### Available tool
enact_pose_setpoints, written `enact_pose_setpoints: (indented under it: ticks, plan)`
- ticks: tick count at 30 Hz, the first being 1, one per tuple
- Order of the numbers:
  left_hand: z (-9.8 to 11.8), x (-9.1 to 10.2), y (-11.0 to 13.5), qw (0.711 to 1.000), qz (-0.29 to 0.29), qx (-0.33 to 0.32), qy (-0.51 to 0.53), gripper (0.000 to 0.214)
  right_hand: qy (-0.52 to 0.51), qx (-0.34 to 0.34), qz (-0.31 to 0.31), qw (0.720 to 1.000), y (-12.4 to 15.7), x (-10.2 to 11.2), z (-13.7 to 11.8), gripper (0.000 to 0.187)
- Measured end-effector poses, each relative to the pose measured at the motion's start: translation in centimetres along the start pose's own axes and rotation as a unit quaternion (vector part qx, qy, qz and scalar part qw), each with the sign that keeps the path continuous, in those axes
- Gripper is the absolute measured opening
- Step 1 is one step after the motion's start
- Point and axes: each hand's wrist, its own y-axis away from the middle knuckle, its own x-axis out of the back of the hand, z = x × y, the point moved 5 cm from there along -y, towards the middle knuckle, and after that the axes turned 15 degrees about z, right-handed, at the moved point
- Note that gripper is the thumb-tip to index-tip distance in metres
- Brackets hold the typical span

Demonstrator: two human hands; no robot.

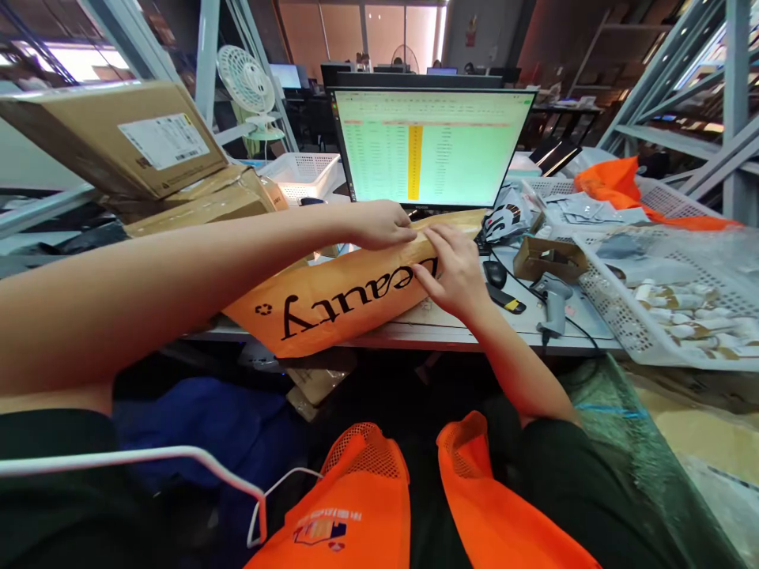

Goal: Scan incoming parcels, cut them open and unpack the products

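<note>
Handling an orange bag [344, 304] with both hands at the desk [415, 336], on the near side of the monitor [436, 150], while letting its left part jut past the near edge. Probably working best by bracing the far edge with the left hand [383, 225], pressing along the right part in short, even strokes with the right hand [454, 273], and easing out wrinkles before bearing down harder. Likely gaining, too, from supporting the overhanging left part against sagging, and from steering the right wrist clear of the mouse [494, 273], lying just to the right.

As for the grip, curling the left fingers down onto the far edge of the bag and hiding the thumb; not managing to tell whether pinching or merely pressing. Spreading the right thumb apart from the fingers, touching the bag with both, just beside the left hand, without visibly closing on anything
</note>
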Motion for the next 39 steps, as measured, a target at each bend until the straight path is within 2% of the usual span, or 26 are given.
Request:
enact_pose_setpoints:
  ticks: [3,7,10,12,15,19,21,23,26,28,30,33,36,39]
  plan:
    - [1.6,0.3,1.4,0.999,-0.035,-0.01,-0.04,0.045,0.002,0.035,-0.008,0.999,-1.3,-1.1,-2.4,0.032]
    - [1.8,1.0,2.7,0.992,0.005,0.005,-0.129,0.043,-0.014,0.09,0.027,0.995,0.6,-0.8,-3.6,0.035]
    - [-0.2,1.8,3.6,0.984,-0.016,0.03,-0.175,0.04,-0.037,0.134,0.043,0.989,2.8,0.9,-3.5,0.037]
    - [-2.4,2.8,4.4,0.976,-0.022,0.049,-0.21,0.04,-0.057,0.161,0.021,0.985,4.1,2.3,-2.9,0.036]
    - [-5.1,3.7,5.7,0.97,0.0,0.054,-0.236,0.046,-0.078,0.203,-0.008,0.976,5.6,4.3,-1.3,0.034]
    - [-5.9,1.6,6.5,0.976,0.012,0.089,-0.198,0.047,-0.019,0.201,-0.01,0.979,5.7,4.9,0.1,0.041]
    - [-5.1,0.7,6.1,0.979,0.049,0.103,-0.171,0.045,0.035,0.155,-0.019,0.987,4.9,4.5,-0.4,0.032]
    - [-3.9,0.3,5.4,0.979,0.098,0.098,-0.151,0.045,0.063,0.105,-0.048,0.991,3.9,3.5,-2.0,0.017]
    - [-1.7,0.7,4.5,0.978,0.142,0.081,-0.127,0.045,0.045,0.066,-0.11,0.991,3.0,0.9,-5.3,0.034]
    - [-0.2,1.3,4.5,0.98,0.162,0.062,-0.097,0.037,0.004,0.068,-0.145,0.987,2.8,-1.1,-6.8,0.024]
    - [1.5,1.6,5.2,0.989,0.144,0.001,-0.039,0.031,-0.048,0.082,-0.155,0.983,2.8,-2.7,-7.2,0.023]
    - [4.1,1.1,8.0,0.993,0.041,-0.108,0.035,0.033,-0.109,0.11,-0.111,0.982,2.7,-3.1,-6.5,0.025]
    - [6.2,0.3,11.2,0.986,-0.01,-0.161,0.05,0.044,-0.141,0.167,-0.056,0.974,3.0,-1.4,-6.6,0.035]
    - [8.5,0.1,14.2,0.97,-0.033,-0.219,0.099,0.05,-0.198,0.263,-0.024,0.944,4.1,1.6,-8.4,0.048]
